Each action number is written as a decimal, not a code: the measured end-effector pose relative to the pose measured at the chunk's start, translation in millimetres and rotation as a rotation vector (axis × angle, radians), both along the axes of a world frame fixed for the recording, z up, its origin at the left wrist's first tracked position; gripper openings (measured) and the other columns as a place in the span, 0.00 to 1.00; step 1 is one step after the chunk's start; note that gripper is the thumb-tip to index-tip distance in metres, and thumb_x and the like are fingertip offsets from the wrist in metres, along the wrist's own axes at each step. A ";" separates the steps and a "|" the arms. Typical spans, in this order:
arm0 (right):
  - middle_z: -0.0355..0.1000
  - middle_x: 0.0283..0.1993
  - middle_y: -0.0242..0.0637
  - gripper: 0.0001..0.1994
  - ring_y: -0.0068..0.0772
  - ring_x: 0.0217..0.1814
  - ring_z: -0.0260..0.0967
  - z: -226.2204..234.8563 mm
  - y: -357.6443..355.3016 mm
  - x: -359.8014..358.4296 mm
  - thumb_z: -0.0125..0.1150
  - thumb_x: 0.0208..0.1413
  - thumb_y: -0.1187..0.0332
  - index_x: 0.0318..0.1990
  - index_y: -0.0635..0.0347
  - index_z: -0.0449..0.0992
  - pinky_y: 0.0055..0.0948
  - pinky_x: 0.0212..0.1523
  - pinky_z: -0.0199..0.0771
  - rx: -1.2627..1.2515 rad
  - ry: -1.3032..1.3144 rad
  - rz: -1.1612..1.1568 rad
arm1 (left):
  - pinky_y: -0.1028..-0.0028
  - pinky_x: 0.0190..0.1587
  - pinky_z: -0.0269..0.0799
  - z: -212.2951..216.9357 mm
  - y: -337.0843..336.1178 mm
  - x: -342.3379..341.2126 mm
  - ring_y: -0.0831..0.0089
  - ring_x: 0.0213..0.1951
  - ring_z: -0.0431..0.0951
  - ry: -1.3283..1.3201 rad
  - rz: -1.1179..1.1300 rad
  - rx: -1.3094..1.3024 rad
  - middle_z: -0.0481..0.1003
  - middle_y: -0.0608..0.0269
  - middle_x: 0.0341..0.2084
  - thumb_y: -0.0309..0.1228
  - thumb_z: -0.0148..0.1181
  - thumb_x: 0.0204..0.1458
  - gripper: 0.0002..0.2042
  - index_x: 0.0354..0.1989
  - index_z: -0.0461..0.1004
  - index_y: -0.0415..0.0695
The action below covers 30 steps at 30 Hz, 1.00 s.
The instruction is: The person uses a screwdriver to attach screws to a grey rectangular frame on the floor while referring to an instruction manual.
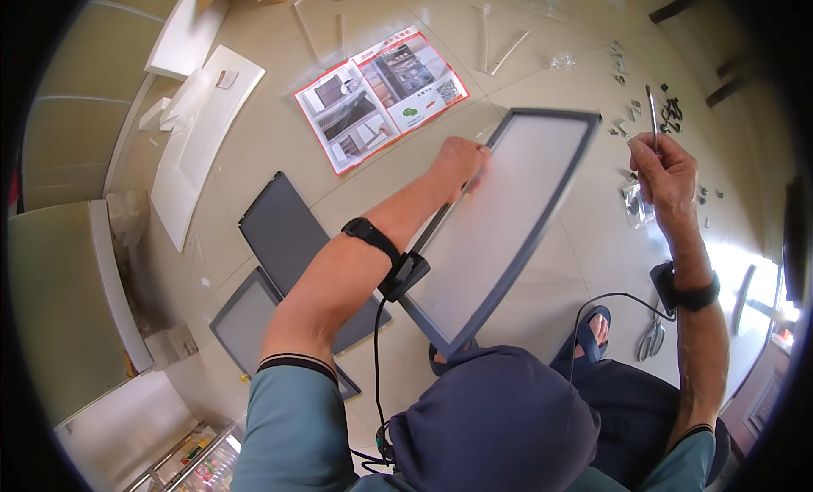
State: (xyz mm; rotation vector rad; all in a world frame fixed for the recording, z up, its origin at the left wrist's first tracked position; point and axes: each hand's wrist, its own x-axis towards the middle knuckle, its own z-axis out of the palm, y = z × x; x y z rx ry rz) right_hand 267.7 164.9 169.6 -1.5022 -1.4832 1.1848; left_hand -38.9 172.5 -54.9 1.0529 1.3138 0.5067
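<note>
My left hand [463, 163] is closed on the long left edge of a framed panel [517, 212], which has a dark grey border and a pale translucent middle. The panel stands tilted in front of me, its lower end close to my knees. Held up at the right, my right hand [665, 168] is closed round a screwdriver [652, 111]. Its slim metal shaft points up and away from me, while the fingers hide its handle. Small dark fittings [671, 115] and a clear plastic bag [637, 206] lie on the floor near that hand.
A grey panel [284, 225] and another framed panel [246, 318] lie to the left. Beyond my left hand is a printed sheet [381, 98]. White foam pieces [203, 145] lie farther left. Scissors [651, 339] rest by my right foot. Cables run from both wrist straps.
</note>
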 end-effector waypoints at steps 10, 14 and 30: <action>0.68 0.24 0.24 0.08 0.08 0.18 0.53 16.8 10.0 2.2 0.62 0.60 0.68 0.36 0.65 0.77 0.14 0.18 0.49 0.056 -0.008 -0.018 | 0.59 0.31 0.77 98.2 24.2 8.7 0.63 0.29 0.77 -0.368 0.720 -0.487 0.77 0.54 0.31 0.30 0.54 0.61 0.10 0.39 0.75 0.34; 0.69 0.25 0.22 0.07 0.09 0.23 0.56 18.0 -5.8 -5.5 0.63 0.59 0.69 0.35 0.64 0.78 0.14 0.23 0.55 0.003 -0.049 0.039 | 0.61 0.24 0.73 118.5 -5.0 8.5 0.66 0.24 0.76 -0.281 0.462 -0.356 0.75 0.58 0.23 0.29 0.55 0.58 0.09 0.31 0.76 0.37; 0.74 0.28 0.50 0.08 0.52 0.29 0.71 -62.2 -84.1 -23.1 0.62 0.53 0.69 0.32 0.66 0.78 0.39 0.32 0.72 -0.065 -0.262 0.579 | 0.72 0.15 0.62 77.5 -110.2 37.2 0.79 0.15 0.67 -0.033 -0.347 -0.503 0.70 0.67 0.15 0.26 0.57 0.58 0.09 0.28 0.80 0.36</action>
